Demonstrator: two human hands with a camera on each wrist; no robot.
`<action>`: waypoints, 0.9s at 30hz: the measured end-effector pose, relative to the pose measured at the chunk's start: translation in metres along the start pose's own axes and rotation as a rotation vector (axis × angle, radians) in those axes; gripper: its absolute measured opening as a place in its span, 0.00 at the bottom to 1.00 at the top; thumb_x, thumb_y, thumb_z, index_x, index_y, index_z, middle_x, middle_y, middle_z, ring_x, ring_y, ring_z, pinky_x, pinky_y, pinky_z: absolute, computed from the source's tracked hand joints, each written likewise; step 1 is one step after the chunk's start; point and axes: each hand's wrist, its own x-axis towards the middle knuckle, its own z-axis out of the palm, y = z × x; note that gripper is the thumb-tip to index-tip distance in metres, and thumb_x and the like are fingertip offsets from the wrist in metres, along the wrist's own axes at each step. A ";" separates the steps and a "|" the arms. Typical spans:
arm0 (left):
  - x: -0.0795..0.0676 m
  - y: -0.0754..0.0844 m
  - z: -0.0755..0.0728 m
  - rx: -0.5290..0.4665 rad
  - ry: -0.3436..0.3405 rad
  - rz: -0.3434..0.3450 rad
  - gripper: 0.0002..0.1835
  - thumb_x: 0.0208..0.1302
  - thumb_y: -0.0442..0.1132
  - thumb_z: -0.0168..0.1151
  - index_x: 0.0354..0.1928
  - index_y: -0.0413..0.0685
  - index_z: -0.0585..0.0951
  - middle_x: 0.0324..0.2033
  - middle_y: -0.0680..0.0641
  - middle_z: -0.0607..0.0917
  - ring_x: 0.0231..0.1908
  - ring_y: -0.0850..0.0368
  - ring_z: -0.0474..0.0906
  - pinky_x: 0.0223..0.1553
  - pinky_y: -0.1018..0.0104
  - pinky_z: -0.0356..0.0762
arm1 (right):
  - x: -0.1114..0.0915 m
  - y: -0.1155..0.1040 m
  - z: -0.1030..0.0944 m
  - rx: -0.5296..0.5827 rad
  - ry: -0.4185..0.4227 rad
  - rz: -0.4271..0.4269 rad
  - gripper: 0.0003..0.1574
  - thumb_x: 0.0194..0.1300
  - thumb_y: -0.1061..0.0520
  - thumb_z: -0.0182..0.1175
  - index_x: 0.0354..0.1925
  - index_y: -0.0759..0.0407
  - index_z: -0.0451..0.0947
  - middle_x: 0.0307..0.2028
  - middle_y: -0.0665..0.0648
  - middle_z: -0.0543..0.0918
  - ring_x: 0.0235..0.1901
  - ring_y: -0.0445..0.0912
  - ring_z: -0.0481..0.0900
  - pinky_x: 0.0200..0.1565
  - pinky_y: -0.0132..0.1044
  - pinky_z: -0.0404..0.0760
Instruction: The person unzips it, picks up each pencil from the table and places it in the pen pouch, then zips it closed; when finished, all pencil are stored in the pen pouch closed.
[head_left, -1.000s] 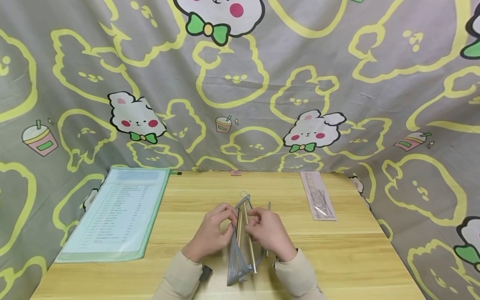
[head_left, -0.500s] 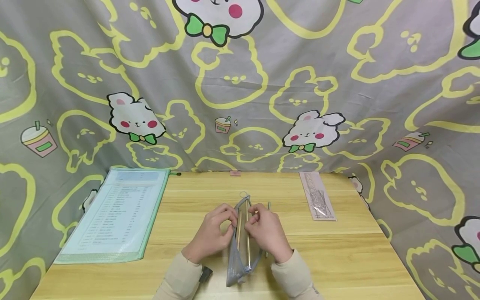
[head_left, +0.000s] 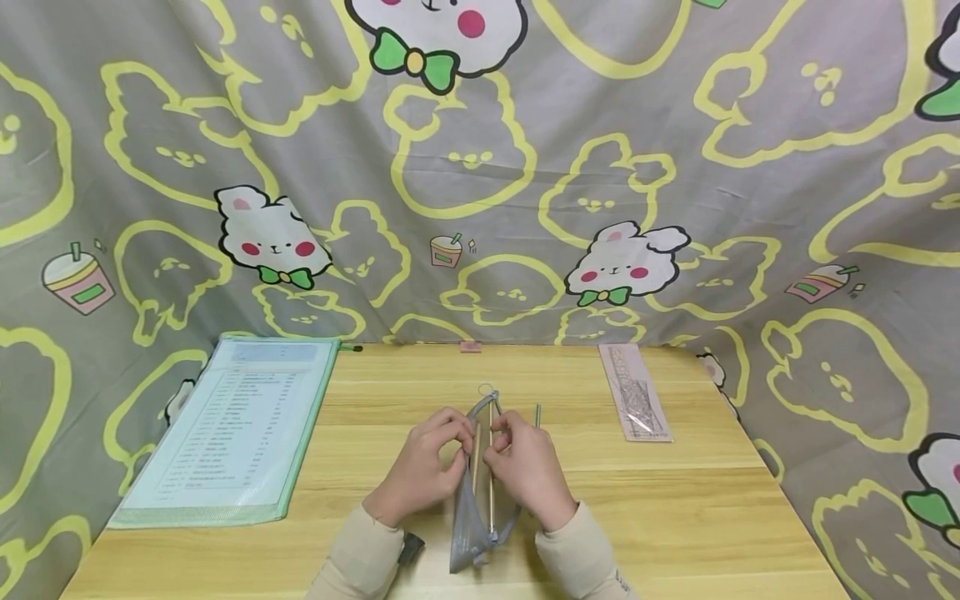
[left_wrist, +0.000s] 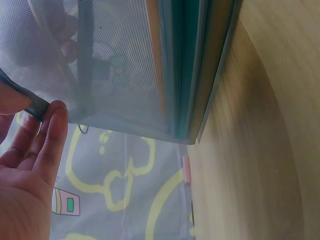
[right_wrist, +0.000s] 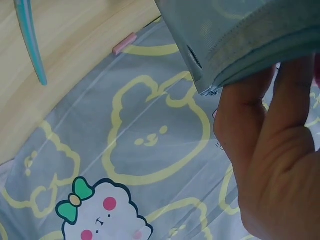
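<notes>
A grey mesh zip pouch (head_left: 468,533) stands on edge with its mouth spread upward. My left hand (head_left: 431,462) pinches the dark zip edge between thumb and fingers, also seen in the left wrist view. Through the mesh (left_wrist: 120,60) show upright book edges in orange, teal and brown. A thin gold-edged book (head_left: 492,500) stands in the mouth, and my right hand (head_left: 528,467) grips its upper edge with curled fingers. In the right wrist view the zip band (right_wrist: 270,45) hides the right fingertips. A metal ring (head_left: 486,389) hangs at the pouch's far end.
A slim teal stick (head_left: 537,415) lies just right of the pouch. On the left is a green-edged zip folder (head_left: 217,425) with a printed list. A pink packet (head_left: 636,396) lies back right, a small pink block (head_left: 471,347) at the back edge. Patterned cloth (head_left: 480,167) surrounds the table.
My right hand has moved slightly left with the gold-edged book, whose near end has swung left into line with the pouch mouth. My left hand keeps its hold.
</notes>
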 end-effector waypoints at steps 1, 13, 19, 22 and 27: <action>0.000 0.000 0.000 0.000 0.000 0.002 0.15 0.53 0.20 0.62 0.31 0.50 0.78 0.41 0.53 0.83 0.48 0.58 0.84 0.52 0.59 0.87 | 0.000 0.000 0.000 -0.009 0.006 -0.002 0.20 0.58 0.65 0.65 0.51 0.67 0.81 0.30 0.52 0.85 0.20 0.38 0.79 0.20 0.32 0.77; 0.000 -0.001 0.000 0.007 0.001 -0.003 0.14 0.52 0.21 0.63 0.31 0.49 0.79 0.40 0.50 0.84 0.48 0.57 0.84 0.52 0.58 0.87 | -0.002 -0.001 -0.001 -0.086 0.042 -0.057 0.18 0.56 0.65 0.69 0.47 0.65 0.83 0.31 0.53 0.86 0.27 0.40 0.80 0.25 0.31 0.79; 0.000 -0.001 0.000 0.003 0.000 -0.005 0.14 0.51 0.21 0.63 0.31 0.50 0.79 0.41 0.49 0.84 0.48 0.57 0.84 0.53 0.58 0.87 | -0.001 0.003 -0.009 -0.091 0.055 -0.052 0.17 0.57 0.64 0.70 0.47 0.63 0.83 0.30 0.51 0.86 0.24 0.38 0.78 0.25 0.31 0.77; 0.000 -0.002 0.000 0.002 0.002 -0.002 0.15 0.52 0.21 0.63 0.31 0.51 0.78 0.41 0.50 0.84 0.49 0.57 0.84 0.53 0.58 0.87 | 0.003 0.009 -0.017 -0.115 0.084 -0.030 0.16 0.58 0.61 0.69 0.46 0.61 0.84 0.30 0.50 0.86 0.23 0.37 0.77 0.26 0.33 0.77; -0.001 -0.003 0.001 0.006 0.009 0.010 0.15 0.52 0.20 0.63 0.31 0.51 0.78 0.41 0.51 0.84 0.48 0.57 0.84 0.53 0.58 0.87 | 0.013 0.027 -0.025 -0.181 0.158 0.005 0.13 0.62 0.58 0.67 0.45 0.61 0.86 0.28 0.50 0.87 0.22 0.39 0.78 0.27 0.37 0.77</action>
